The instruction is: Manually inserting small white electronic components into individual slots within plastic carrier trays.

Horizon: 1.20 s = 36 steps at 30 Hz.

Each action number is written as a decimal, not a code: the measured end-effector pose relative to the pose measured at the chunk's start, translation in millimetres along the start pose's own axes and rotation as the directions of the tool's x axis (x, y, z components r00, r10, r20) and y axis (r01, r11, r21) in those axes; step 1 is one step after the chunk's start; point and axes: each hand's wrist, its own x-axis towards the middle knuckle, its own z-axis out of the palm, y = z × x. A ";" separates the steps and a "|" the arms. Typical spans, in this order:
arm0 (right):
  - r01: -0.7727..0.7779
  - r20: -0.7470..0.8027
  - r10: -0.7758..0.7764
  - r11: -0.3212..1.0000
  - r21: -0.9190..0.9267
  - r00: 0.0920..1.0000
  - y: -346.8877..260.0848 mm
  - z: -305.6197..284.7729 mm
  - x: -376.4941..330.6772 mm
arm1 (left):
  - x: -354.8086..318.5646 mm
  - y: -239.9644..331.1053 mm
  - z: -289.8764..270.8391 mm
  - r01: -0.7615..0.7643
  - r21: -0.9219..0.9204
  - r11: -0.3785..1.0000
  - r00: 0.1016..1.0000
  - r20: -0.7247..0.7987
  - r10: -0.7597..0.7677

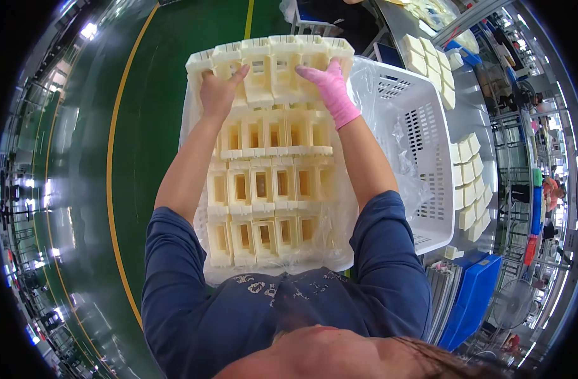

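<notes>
— So where's the top row of cream plastic frames (270,63)?
— Far end of the stack, over the lined white basket (421,126).
— Hands?
— Bare left hand (219,91) and pink-gloved right hand (330,88) both clamp its ends.

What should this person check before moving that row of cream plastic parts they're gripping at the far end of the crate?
1. Left hand on the top row of parts: ok, bare, fingers over the left end.
2. Right hand on the row: ok, pink glove, gripping the right end.
3. Row held as one piece: cannot tell.
4. Lower rows sitting neatly in the lined crate: ok.
5. White basket beside it has room: ok, only a clear bag shows inside.
6. Firmness of grip: cannot tell.
</notes>
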 end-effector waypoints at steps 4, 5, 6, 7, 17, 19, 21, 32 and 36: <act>0.195 -0.095 -0.191 0.980 0.039 0.977 -41.2 -13.7 -28.4 | -11.0 50.1 -16.1 -0.117 -0.051 0.992 0.993 -0.033 0.115; 0.211 -0.106 -0.204 0.975 0.061 0.973 -52.0 -16.5 -38.6 | -12.8 54.0 -20.1 -0.124 -0.051 0.991 0.992 -0.032 0.122; 0.216 -0.113 -0.208 0.974 0.063 0.971 -63.4 -19.0 -49.9 | -13.7 58.0 -23.2 -0.197 -0.081 0.977 0.980 -0.053 0.193; 0.267 -0.143 -0.251 0.958 0.109 0.957 -75.3 -26.0 -64.5 | -16.7 65.1 -22.9 -0.275 -0.116 0.954 0.961 -0.064 0.269; 0.492 -0.380 -0.410 0.858 0.149 0.829 -105.6 -107.6 -193.4 | -98.4 158.5 -3.3 -0.450 -0.070 0.890 0.889 0.053 0.454; 0.546 -0.427 -0.475 0.836 0.056 0.770 -87.8 -139.4 -212.1 | -116.0 167.9 19.6 -0.535 -0.135 0.834 0.833 0.076 0.547; 0.519 -0.502 -0.468 0.854 -0.044 0.727 -70.1 -176.2 -241.4 | -146.4 188.7 46.9 -0.519 -0.306 0.798 0.781 0.209 0.588; 0.183 -0.897 -0.168 0.978 -0.099 0.410 25.8 -405.5 -472.8 | -384.5 270.3 278.0 -0.384 -0.540 0.749 0.403 0.632 0.662; 0.090 -0.941 -0.086 0.994 -0.059 0.327 42.0 -469.9 -557.8 | -486.2 295.7 357.1 -0.385 -0.443 0.809 0.321 0.758 0.568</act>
